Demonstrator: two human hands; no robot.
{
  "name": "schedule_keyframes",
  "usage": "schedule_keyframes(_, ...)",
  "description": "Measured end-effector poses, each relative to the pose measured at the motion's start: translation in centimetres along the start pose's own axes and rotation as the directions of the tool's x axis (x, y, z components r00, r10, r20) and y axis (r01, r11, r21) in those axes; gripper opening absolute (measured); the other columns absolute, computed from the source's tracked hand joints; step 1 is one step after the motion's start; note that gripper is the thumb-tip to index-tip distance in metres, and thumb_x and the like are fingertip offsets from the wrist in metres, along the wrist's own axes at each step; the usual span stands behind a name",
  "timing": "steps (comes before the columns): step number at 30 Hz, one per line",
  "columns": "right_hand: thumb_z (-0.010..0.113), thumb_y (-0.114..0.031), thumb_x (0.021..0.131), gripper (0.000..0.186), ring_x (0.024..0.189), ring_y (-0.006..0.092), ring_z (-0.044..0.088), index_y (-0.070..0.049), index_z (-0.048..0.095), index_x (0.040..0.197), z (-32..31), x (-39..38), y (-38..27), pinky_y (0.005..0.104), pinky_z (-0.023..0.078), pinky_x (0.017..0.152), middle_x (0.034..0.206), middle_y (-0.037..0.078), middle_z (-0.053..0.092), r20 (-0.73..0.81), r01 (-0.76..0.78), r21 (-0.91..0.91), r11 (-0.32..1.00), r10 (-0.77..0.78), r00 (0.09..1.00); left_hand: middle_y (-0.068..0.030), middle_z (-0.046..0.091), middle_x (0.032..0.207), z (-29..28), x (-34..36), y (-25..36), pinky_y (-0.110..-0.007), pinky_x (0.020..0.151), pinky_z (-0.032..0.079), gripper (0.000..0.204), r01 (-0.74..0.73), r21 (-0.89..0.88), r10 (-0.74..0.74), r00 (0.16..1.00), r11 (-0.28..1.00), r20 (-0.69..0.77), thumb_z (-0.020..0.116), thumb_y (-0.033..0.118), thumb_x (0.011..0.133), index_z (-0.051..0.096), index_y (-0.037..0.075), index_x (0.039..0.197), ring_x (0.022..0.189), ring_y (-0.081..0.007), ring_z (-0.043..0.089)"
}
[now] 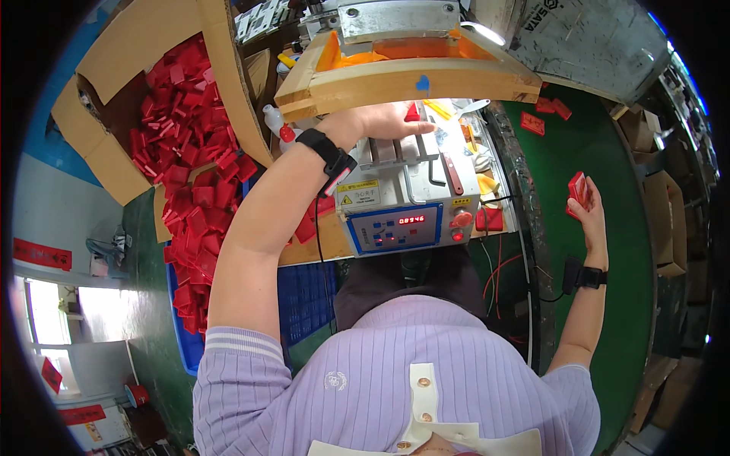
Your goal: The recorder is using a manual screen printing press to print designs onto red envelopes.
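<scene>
My left hand [384,121] reaches forward under the wooden frame [403,80] of a small bench machine and holds a red plastic piece [411,114] at its metal work plate. My right hand [587,209] is out to the right over the green table, closed on another flat red plastic piece [578,190]. Both wrists wear a black band with a cable. The machine's grey control box [395,220] with a red digit display faces me between my arms.
An open cardboard box [152,45] full of red plastic pieces [194,137] spills into a blue crate [304,296] at the left. Loose red pieces [544,114] lie on the green table [608,152] at the right. Cardboard boxes [669,220] line the right edge.
</scene>
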State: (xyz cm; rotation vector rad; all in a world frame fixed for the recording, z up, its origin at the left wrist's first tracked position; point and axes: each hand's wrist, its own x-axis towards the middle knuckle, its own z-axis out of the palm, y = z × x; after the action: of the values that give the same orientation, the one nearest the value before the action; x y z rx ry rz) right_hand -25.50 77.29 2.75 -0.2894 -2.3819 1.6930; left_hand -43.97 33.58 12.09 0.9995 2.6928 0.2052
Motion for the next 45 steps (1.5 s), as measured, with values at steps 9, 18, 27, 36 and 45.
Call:
schedule_keyframes(9, 0.072, -0.018, 0.078, 0.055, 0.11, 0.018, 0.052, 0.004, 0.048, 0.122, -7.3, -4.2, 11.2, 0.0294, 0.04, 0.096, 0.123, 0.013, 0.053, -0.153, -0.128, -0.37, 0.92, 0.075, 0.985, -0.0209, 0.056, 0.113, 3.0, -15.3, 4.7, -0.039, 0.092, 0.041, 0.041, -0.47, -0.416, 0.393, 0.882, 0.778, -0.261, 0.048, 0.033, 0.092, 0.056, -0.002, 0.113, 0.107, -0.0328, 0.052)
schedule_keyframes(18, 0.06, -0.055, 0.077, 0.083, 0.123, 0.0366, 0.041, -0.001, 0.036, 0.135, -13.4, -5.2, 16.5, 0.0429, 0.036, 0.099, 0.133, 0.025, 0.041, -0.446, -0.451, -0.787, 0.421, 0.118, 0.887, -0.0192, 0.061, 0.083, 10.3, -21.7, -14.8, -0.043, 0.071, 0.048, 0.017, 0.405, -0.248, -0.456, 0.579, 0.88, -0.676, 0.057, 0.018, 0.081, 0.06, 0.002, 0.088, 0.082, -0.0361, 0.059)
schedule_keyframes(27, 0.065, -0.027, 0.083, 0.06, 0.115, 0.0276, 0.05, -0.002, 0.04, 0.132, -5.5, -0.8, 6.1, 0.0354, 0.04, 0.095, 0.125, 0.021, 0.051, -0.211, -0.09, -0.545, 0.834, -0.032, 0.977, -0.0083, 0.066, 0.085, 16.2, -22.7, -30.3, -0.037, 0.063, 0.054, 0.017, 0.891, 0.247, -0.696, 0.453, 0.382, -0.557, 0.046, 0.012, 0.085, 0.063, 0.01, 0.085, 0.08, -0.0247, 0.066)
schedule_keyframes(36, 0.065, -0.02, 0.082, 0.047, 0.105, 0.0216, 0.057, -0.005, 0.05, 0.124, 6.4, 4.9, -5.2, 0.031, 0.045, 0.088, 0.112, 0.015, 0.06, 0.108, 0.224, -0.441, 0.869, -0.197, 0.974, -0.0155, 0.059, 0.097, 12.3, -24.9, -26.2, -0.044, 0.072, 0.049, 0.026, 0.759, 0.014, -0.52, 0.459, 0.651, -0.72, 0.06, 0.017, 0.08, 0.056, 0.006, 0.103, 0.087, -0.0349, 0.059)
schedule_keyframes(45, 0.068, -0.025, 0.081, 0.049, 0.094, 0.0165, 0.06, -0.003, 0.051, 0.12, 18.4, 9.6, -12.9, 0.0312, 0.049, 0.079, 0.105, 0.015, 0.062, 0.535, 0.494, -0.177, 0.851, -0.338, 0.774, -0.009, 0.058, 0.11, 6.4, -26.4, -16.8, -0.027, 0.089, 0.041, 0.034, 0.202, -0.575, -0.598, 0.443, 0.793, -0.668, 0.05, 0.022, 0.094, 0.052, 0.001, 0.12, 0.102, -0.0137, 0.053)
